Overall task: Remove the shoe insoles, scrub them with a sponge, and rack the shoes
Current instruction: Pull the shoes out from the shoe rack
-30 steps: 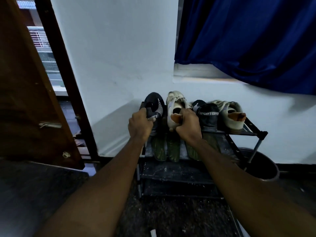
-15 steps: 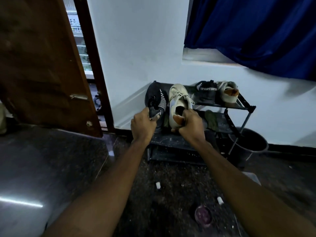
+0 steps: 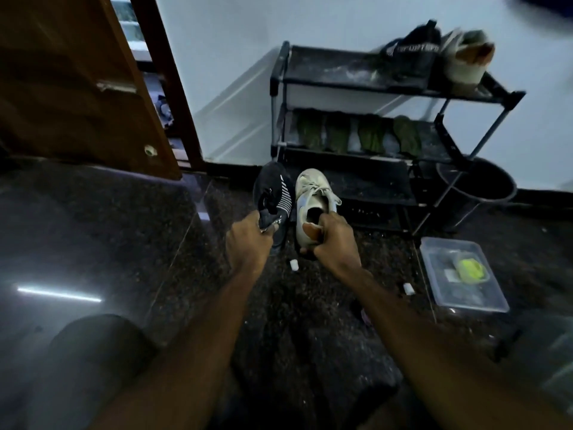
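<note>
The black shoe [image 3: 274, 193] with white stripes and the white laced shoe [image 3: 311, 197] are side by side, toes pointing away from the person, low in front of the bottom shelf of the shoe rack [image 3: 325, 72]. Whether their soles touch the dark speckled floor [image 3: 124, 228] cannot be told. The left hand [image 3: 248, 243] is closed on the heel end of the black shoe, fingers curled round its collar. The right hand [image 3: 335, 240] grips the heel of the white shoe, thumb at the tan lining of the opening and fingers wrapped under the back. On the rack's middle shelf four green insoles [image 3: 338, 135] lie in a row. At the right end of its top shelf stand a second black shoe [image 3: 409, 54] and, just beside it, a second white shoe [image 3: 465, 62], both blurred. A dark round bucket [image 3: 483, 187] sits on the floor at the rack's right end. Nearer the person, a clear plastic tub [image 3: 429, 268] holds a yellow-green lump [image 3: 471, 270], too blurred to name. Two small white bits [image 3: 293, 264] lie on the floor, one close under the shoes. A brown wooden door [image 3: 62, 88] stands open at the left.
</note>
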